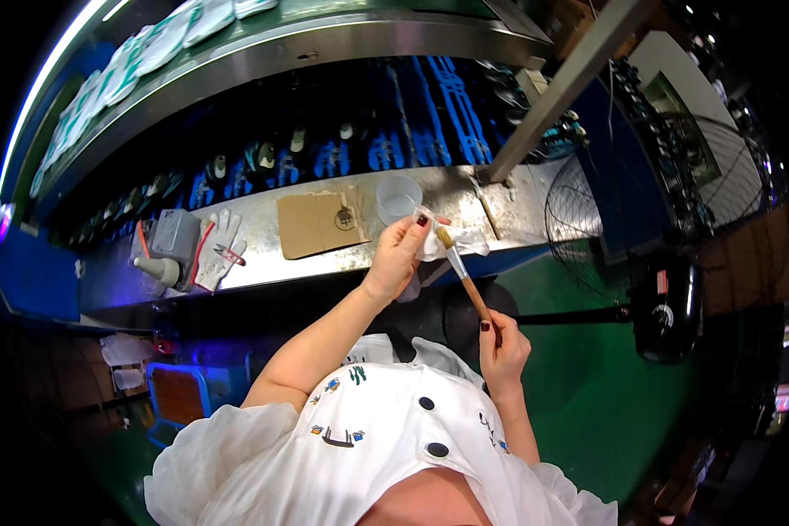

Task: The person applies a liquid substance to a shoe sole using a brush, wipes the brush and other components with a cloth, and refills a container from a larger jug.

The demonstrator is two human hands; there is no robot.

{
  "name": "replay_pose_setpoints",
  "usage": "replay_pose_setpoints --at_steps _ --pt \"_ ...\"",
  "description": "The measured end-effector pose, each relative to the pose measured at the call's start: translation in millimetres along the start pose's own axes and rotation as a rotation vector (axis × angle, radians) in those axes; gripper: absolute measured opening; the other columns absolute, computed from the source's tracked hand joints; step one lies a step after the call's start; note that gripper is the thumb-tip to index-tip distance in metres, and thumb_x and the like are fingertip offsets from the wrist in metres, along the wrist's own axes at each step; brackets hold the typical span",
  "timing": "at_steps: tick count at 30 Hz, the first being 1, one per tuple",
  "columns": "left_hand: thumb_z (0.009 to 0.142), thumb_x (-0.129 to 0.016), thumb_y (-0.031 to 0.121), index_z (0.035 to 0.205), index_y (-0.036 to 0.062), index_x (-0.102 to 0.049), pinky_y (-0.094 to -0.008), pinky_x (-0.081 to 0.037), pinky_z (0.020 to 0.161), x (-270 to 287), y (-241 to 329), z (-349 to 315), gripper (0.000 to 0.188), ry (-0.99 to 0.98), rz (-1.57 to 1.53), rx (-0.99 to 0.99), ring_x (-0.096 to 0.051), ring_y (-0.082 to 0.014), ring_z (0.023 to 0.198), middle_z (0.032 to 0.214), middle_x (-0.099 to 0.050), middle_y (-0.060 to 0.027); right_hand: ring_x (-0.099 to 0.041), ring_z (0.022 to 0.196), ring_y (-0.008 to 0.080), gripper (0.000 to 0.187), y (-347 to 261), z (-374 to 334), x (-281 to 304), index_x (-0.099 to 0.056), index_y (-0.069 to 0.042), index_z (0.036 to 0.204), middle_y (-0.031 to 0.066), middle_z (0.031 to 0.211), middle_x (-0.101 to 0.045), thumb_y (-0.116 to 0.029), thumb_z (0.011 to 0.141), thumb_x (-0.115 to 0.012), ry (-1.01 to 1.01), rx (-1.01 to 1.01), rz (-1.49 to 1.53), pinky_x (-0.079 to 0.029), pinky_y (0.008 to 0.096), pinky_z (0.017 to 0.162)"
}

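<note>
While the left grip (396,254) pinches one white cloth (473,243), the right grip (506,355) clasps one brush (467,280).

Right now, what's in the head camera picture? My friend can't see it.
A person's right hand holds a brush against something white in the left hand. Beyond, a cup, cardboard and a glove sit on a metal bench.

I see the left forearm (329,331) slanting inward, the left hand (395,258) farther out, thumb (414,232) pressed in a pinch; the right hand (505,354) is closer in, curled into a grip, dark nails (422,221) on both.
</note>
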State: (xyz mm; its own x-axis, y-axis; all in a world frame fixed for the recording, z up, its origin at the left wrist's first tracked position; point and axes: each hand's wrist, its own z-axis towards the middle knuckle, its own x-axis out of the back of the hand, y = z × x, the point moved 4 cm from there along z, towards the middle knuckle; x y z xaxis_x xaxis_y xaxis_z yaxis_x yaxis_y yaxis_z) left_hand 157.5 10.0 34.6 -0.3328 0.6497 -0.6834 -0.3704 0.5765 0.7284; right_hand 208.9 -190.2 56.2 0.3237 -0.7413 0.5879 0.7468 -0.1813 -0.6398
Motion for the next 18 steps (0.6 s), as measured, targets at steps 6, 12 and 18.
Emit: replay_pose_setpoints --at_steps 6,12,18 --pt "0.086 -0.057 0.018 0.094 -0.0011 -0.059 -0.0209 -0.044 0.068 12 7 -12 0.021 0.124 0.2 -0.054 -0.054 -0.0059 0.074 0.085 -0.061 -0.0029 -0.06 0.056 0.0246 0.013 -3 3 -9 -0.056 0.003 0.088 0.0138 0.071 -0.061 -0.001 0.076 -0.059 -0.055 0.057 0.008 -0.047 0.0293 0.052" --pt "0.085 -0.058 0.016 0.088 -0.0004 -0.058 -0.02 -0.044 0.065 17 8 -18 0.017 0.154 0.132 -0.071 -0.055 -0.0056 0.071 0.082 -0.061 -0.0025 -0.059 0.055 0.0236 0.013 -4 1 -13 -0.056 0.003 0.088 0.0131 0.071 -0.06 -0.001 0.076 -0.059 -0.084 0.058 0.015 -0.046 0.0288 0.051" --pt "0.084 -0.059 0.014 0.085 -0.0006 -0.058 -0.0202 -0.045 0.062 7 7 -15 0.015 0.229 0.159 -0.113 -0.054 -0.0057 0.067 0.078 -0.061 -0.0029 -0.057 0.052 0.0226 0.013 -4 0 -9 -0.057 0.002 0.088 0.0121 0.068 -0.06 -0.001 0.076 -0.059 -0.039 0.06 0.041 -0.045 0.0283 0.048"
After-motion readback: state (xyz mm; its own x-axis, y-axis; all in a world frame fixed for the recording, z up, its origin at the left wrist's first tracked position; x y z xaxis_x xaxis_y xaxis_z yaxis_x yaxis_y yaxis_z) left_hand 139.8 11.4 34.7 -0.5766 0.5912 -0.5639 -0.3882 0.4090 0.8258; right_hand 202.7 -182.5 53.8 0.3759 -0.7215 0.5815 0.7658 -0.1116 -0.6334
